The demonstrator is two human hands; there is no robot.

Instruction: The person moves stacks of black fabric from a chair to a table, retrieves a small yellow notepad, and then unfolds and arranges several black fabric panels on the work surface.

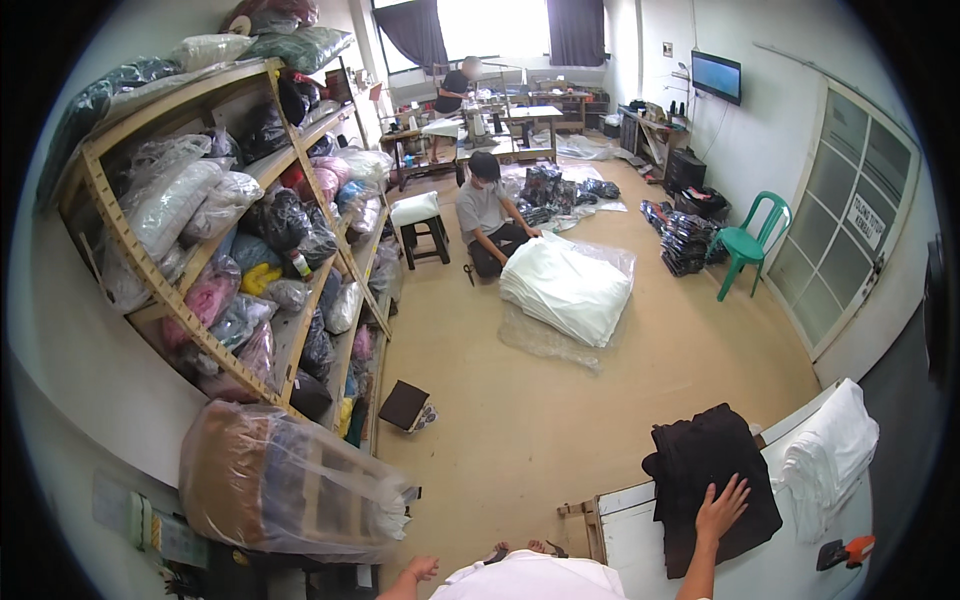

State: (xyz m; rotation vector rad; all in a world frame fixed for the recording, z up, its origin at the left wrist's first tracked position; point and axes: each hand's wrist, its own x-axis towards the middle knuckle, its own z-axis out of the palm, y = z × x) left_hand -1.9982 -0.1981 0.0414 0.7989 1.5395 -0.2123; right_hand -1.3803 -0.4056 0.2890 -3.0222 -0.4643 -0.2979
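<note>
My right hand lies flat with spread fingers on a stack of folded black fabric. The stack rests on a white table at the lower right. My left hand hangs low beside my body, away from the table. Its fingers are loosely bent and nothing shows in them. Right of the black stack lies a pile of white fabric. An orange and black handheld tool sits near the table's right side.
A person sits on the floor by a large white fabric bundle. Another person stands among sewing tables at the back. Shelves full of bagged fabric line the left. A green chair stands by the door. A wrapped bundle is lower left.
</note>
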